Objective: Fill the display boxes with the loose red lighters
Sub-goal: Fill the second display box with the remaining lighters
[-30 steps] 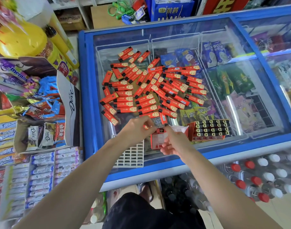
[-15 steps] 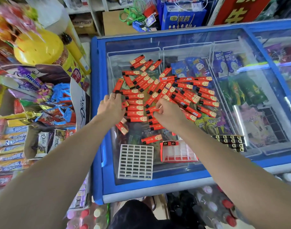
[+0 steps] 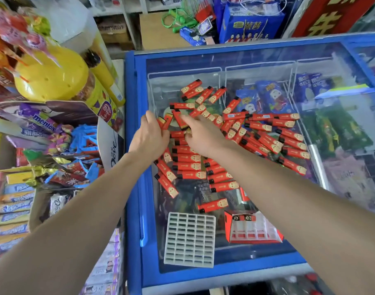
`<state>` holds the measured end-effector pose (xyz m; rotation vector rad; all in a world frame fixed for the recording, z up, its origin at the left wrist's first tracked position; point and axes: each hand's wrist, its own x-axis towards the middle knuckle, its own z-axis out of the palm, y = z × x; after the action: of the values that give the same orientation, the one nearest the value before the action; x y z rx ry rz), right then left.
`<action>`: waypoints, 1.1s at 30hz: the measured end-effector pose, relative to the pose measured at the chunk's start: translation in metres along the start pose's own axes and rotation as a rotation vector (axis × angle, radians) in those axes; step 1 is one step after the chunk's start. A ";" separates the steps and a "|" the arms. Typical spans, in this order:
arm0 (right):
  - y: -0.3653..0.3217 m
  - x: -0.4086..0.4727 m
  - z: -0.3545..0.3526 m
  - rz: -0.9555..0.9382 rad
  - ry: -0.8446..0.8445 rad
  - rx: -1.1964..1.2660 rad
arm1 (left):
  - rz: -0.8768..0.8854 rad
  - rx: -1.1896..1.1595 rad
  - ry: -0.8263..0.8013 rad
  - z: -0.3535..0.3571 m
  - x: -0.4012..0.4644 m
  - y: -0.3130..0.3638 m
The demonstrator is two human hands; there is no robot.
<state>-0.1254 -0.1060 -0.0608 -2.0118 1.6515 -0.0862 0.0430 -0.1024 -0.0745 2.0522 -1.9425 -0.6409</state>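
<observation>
Red display box near right held only two lighters; loose red lighters covered the freezer lid beyond. Left hand gripped several; right hand pinched one.

A small shop: glass-topped freezer, candy racks, stocked shelves.
</observation>
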 end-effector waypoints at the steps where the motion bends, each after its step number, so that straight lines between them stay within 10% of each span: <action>1: -0.004 0.009 0.002 0.000 -0.027 -0.067 | -0.036 0.012 -0.017 0.000 0.010 -0.003; 13: -0.027 0.040 0.019 -0.024 0.066 -0.398 | -0.066 0.219 -0.186 0.018 0.054 -0.016; 33: 0.040 -0.097 -0.037 0.275 0.410 0.912 | 0.007 -0.120 0.009 -0.021 -0.025 0.056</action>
<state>-0.1988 -0.0338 -0.0193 -1.1041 1.6570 -1.0068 0.0034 -0.0849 -0.0266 1.9721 -1.8582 -0.7268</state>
